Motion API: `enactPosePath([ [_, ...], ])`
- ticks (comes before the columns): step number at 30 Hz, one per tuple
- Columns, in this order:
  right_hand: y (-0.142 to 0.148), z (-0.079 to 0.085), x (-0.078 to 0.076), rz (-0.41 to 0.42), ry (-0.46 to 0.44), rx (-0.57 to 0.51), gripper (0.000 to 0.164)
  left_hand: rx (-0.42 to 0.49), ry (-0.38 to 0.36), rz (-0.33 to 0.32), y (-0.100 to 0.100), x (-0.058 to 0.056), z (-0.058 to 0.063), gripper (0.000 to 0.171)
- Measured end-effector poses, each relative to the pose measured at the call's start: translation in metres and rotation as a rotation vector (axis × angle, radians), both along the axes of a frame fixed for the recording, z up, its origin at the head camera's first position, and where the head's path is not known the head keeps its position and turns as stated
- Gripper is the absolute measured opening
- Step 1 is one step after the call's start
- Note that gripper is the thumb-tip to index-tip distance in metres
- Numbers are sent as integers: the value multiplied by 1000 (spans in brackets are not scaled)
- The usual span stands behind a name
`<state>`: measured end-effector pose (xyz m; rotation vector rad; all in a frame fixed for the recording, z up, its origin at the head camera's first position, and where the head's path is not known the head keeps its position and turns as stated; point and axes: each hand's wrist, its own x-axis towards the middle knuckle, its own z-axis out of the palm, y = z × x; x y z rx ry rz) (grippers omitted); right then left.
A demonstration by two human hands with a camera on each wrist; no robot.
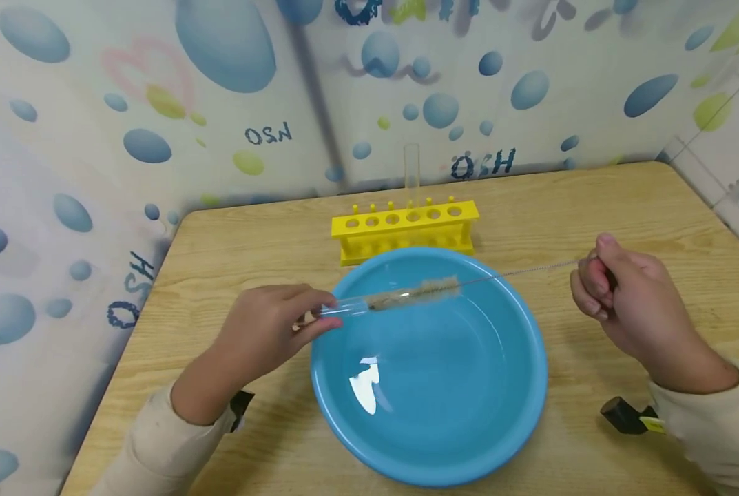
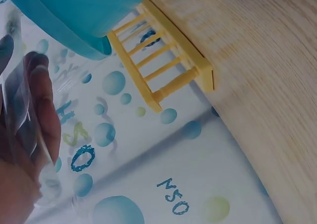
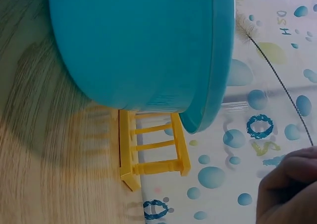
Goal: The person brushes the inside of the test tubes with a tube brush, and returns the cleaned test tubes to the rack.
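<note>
My left hand (image 1: 276, 322) grips the closed-looking end of a clear glass test tube (image 1: 352, 306), held almost level over a blue basin (image 1: 431, 475). In the tube's right part sits the pale bristle head of a test tube brush (image 1: 443, 286), some bristles sticking out past the mouth. The brush's thin twisted wire runs right to my right hand (image 1: 632, 303), which pinches its end beyond the basin's rim. In the left wrist view, fingers (image 2: 44, 100) wrap the tube. The right wrist view shows the wire (image 3: 280, 80) leading to the curled right hand (image 3: 292, 187).
Behind the basin stands a yellow test tube rack (image 1: 406, 227) with one upright clear test tube (image 1: 412, 172) in it. The wooden table (image 1: 251, 234) meets a wall (image 1: 319, 89) patterned with blue drops. Water appears to glint inside the basin.
</note>
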<state>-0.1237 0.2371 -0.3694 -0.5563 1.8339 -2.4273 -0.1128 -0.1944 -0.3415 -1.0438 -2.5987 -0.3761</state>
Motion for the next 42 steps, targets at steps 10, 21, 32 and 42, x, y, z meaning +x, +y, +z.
enactPosePath([
  [10,-4,0,-4,-35,183,-117,49,12,15,-51,-8,6,1,35],
  [21,2,2,-6,-38,161,-157,51,16,-158,-12,-15,10,4,21],
  [32,7,-2,-9,41,74,-91,51,24,151,-16,-22,11,-3,41],
  [42,7,0,-9,73,150,-80,51,48,-67,16,-37,19,-3,29],
])
